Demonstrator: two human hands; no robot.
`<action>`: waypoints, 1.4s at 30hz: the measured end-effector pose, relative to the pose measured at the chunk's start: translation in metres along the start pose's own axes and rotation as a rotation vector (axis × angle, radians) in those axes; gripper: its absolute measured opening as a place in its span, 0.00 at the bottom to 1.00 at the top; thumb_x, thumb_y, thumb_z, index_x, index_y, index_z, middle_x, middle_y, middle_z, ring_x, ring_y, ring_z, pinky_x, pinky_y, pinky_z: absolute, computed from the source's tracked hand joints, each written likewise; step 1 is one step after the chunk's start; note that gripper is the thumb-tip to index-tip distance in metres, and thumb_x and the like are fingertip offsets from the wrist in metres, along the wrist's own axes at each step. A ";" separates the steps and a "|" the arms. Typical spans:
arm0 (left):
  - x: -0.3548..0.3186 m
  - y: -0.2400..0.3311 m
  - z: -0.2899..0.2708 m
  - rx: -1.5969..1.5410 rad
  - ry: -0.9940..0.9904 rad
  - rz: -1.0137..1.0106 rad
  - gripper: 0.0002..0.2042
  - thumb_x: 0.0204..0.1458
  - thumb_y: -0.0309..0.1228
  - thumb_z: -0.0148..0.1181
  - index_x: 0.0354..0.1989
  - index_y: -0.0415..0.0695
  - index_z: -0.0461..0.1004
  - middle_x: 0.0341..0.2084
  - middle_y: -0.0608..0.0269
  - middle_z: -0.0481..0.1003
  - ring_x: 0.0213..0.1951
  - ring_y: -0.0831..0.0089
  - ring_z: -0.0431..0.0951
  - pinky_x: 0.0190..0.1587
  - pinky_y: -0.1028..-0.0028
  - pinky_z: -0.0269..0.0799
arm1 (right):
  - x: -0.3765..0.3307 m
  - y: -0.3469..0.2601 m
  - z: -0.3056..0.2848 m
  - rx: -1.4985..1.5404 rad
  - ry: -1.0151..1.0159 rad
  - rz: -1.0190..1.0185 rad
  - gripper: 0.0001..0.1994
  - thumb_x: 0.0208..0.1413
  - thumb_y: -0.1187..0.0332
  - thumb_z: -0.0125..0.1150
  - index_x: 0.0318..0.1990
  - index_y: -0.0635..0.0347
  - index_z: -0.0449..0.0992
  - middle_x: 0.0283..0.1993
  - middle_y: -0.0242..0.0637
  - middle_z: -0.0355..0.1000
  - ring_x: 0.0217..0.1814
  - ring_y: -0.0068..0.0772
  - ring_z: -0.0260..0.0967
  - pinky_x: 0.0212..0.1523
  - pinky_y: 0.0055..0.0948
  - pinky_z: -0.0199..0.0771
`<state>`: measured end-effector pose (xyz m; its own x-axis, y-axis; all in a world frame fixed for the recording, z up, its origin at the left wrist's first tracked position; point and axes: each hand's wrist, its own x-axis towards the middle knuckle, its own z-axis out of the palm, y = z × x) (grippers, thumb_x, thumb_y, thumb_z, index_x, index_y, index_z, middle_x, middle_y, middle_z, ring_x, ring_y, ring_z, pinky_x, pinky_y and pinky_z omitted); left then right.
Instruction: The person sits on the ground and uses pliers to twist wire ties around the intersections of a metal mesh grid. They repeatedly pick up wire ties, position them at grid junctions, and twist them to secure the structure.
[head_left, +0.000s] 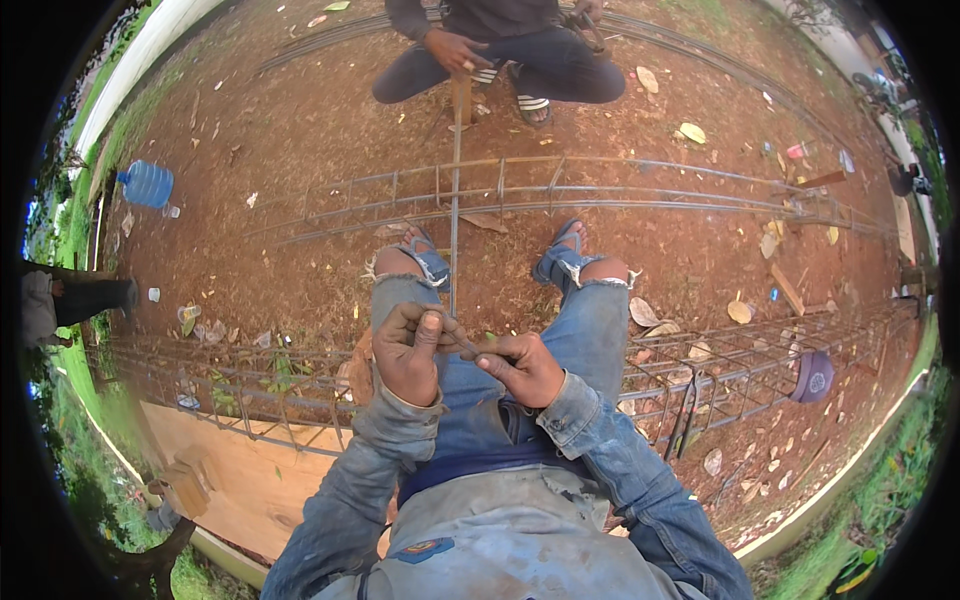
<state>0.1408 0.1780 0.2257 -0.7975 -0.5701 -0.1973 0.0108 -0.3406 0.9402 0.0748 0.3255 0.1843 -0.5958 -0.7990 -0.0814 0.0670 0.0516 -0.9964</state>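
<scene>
Over my lap, both hands are closed on a thin, dark piece of wire (464,347). My left hand (406,352) pinches one end between thumb and fingers. My right hand (524,368) grips the other end, thumb pressed on top. A long thin steel bar (456,215) runs from just beyond my left hand toward a co-worker seated opposite; its near end is partly hidden by my fingers. The co-worker's hand (456,52) is over the bar's far end, by a wooden block (462,100). Long-handled pincers (685,412) rest on the rebar cage to my right.
One rebar cage (720,400) passes beside me on both sides; another (620,190) lies beyond my feet. A purple cap-like thing (812,377) sits at the right. A plywood sheet (240,470) is near left, a blue water jug (148,185) far left. Dry leaves dot the soil.
</scene>
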 end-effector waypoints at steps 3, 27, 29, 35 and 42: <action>0.008 0.000 0.004 0.020 0.062 0.047 0.10 0.55 0.32 0.53 0.33 0.36 0.68 0.24 0.59 0.74 0.27 0.74 0.76 0.31 0.74 0.76 | 0.015 -0.009 -0.003 -0.013 0.072 0.064 0.10 0.53 0.71 0.56 0.41 0.65 0.75 0.27 0.39 0.73 0.30 0.25 0.71 0.34 0.26 0.71; 0.331 -0.273 0.012 1.382 -0.505 -0.082 0.25 0.46 0.46 0.60 0.48 0.42 0.70 0.40 0.47 0.74 0.46 0.52 0.72 0.52 0.60 0.64 | 0.141 0.297 -0.088 0.251 0.683 1.219 0.10 0.56 0.75 0.46 0.44 0.68 0.68 0.31 0.46 0.71 0.27 0.35 0.72 0.24 0.33 0.72; 0.328 -0.298 0.006 1.332 -0.466 0.011 0.23 0.46 0.45 0.60 0.46 0.42 0.72 0.39 0.47 0.74 0.45 0.52 0.72 0.50 0.60 0.66 | 0.150 0.312 -0.095 0.297 0.732 1.048 0.10 0.56 0.76 0.47 0.45 0.69 0.69 0.28 0.42 0.70 0.24 0.31 0.69 0.23 0.30 0.72; 0.334 -0.294 0.004 1.203 -0.454 0.178 0.20 0.44 0.46 0.61 0.38 0.43 0.77 0.34 0.51 0.76 0.39 0.53 0.75 0.43 0.61 0.69 | 0.186 0.338 -0.119 0.295 0.727 0.799 0.12 0.56 0.77 0.50 0.47 0.68 0.70 0.28 0.38 0.71 0.26 0.25 0.68 0.25 0.23 0.72; 0.343 -0.300 -0.009 1.249 -0.524 0.163 0.23 0.41 0.55 0.60 0.35 0.49 0.79 0.29 0.56 0.77 0.35 0.58 0.77 0.38 0.63 0.72 | 0.193 0.340 -0.125 0.096 0.644 0.659 0.10 0.53 0.76 0.53 0.43 0.69 0.74 0.33 0.40 0.74 0.33 0.26 0.71 0.36 0.23 0.71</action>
<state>-0.1300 0.0779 -0.1266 -0.9759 -0.0956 -0.1962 -0.1990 0.7587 0.6203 -0.1179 0.2634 -0.1730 -0.7420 -0.1370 -0.6563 0.5991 0.3040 -0.7408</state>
